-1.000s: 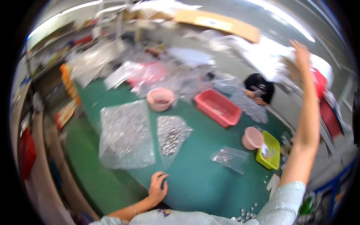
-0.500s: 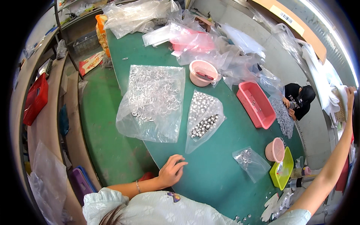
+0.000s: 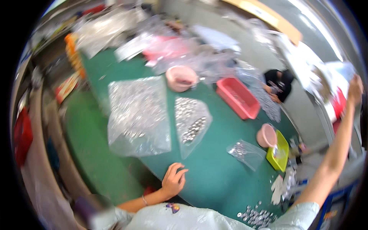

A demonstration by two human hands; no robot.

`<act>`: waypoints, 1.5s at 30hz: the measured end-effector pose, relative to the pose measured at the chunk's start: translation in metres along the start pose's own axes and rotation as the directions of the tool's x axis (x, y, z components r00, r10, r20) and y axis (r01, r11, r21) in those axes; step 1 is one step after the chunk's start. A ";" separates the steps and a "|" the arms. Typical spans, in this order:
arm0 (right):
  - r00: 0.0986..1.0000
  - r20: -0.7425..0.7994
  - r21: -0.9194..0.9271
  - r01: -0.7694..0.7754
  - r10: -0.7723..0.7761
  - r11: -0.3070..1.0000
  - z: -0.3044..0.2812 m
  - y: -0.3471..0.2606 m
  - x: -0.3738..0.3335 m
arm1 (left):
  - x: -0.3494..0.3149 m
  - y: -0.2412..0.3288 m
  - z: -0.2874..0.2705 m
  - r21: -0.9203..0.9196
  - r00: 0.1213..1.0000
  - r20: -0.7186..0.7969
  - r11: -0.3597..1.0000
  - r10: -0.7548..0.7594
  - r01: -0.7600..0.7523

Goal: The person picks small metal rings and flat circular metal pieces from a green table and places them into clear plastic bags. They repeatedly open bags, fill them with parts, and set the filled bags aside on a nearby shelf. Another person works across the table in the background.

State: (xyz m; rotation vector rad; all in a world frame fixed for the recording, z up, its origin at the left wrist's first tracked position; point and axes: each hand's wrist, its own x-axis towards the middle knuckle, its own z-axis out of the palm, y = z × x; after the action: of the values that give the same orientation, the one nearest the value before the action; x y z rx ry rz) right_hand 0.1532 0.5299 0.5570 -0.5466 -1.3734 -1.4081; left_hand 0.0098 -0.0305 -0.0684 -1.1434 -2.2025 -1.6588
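My left hand [image 3: 174, 181] lies at the near edge of the green table [image 3: 207, 168], its fingers loosely bent and apart, holding nothing. Beyond it are a large clear bag of silvery ring-shaped pieces [image 3: 138, 109] and a smaller clear bag of shiny round metal pieces [image 3: 193, 122]. Far to the right, my right arm is stretched up and out. My right hand [image 3: 355, 91] looks closed beside a translucent plastic bag [image 3: 340, 71] at a shelf; blur hides what is in its fingers.
On the table are a pink bowl [image 3: 181, 79], a red basket [image 3: 238, 98], a pink cup [image 3: 266, 135], a lime-green basket [image 3: 283, 151], a small clear bag [image 3: 245, 153] and loose metal pieces [image 3: 257, 216]. Plastic sheets [image 3: 207, 61] heap at the back. Another person [image 3: 278, 84] works across the table.
The view has turned, so the table's things sit further left and more loose metal pieces show at the near edge. My left hand stays at the table edge; my right arm remains outstretched.
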 end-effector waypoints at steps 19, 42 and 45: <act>0.642 0.710 0.528 -0.758 0.290 0.384 -0.631 -0.193 -0.274 | -0.015 0.175 0.037 -0.578 0.413 0.805 0.408 0.425 0.707; 0.051 0.716 -0.216 -0.932 0.696 0.291 -0.810 -0.082 -0.420 | -0.197 0.304 0.131 -0.670 -0.114 0.672 0.666 0.732 0.326; -0.204 0.658 -0.236 -0.970 0.725 -0.059 -0.809 -0.081 -0.433 | -0.208 0.294 0.147 -0.756 -0.072 0.628 0.629 0.775 0.181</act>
State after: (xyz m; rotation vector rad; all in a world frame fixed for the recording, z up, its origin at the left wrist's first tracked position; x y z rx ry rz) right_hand 0.5010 -0.0723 -0.0471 -1.4847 -1.0883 0.4554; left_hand 0.3905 0.0267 -0.0130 -3.7393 -0.8912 -1.3640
